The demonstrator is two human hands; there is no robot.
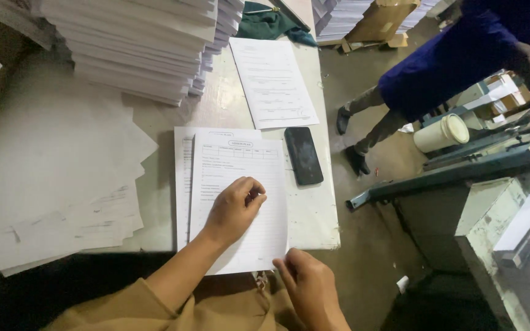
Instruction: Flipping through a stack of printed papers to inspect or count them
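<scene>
I am pressing my loosely curled left hand (233,207) flat on the printed sheet (240,202), its long axis running away from me, while my right hand (305,285) is pinching its near corner

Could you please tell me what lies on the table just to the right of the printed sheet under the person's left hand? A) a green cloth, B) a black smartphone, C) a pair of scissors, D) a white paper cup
B: a black smartphone lies flat on the pale table, beside the printed white sheet that the left hand presses.
</scene>
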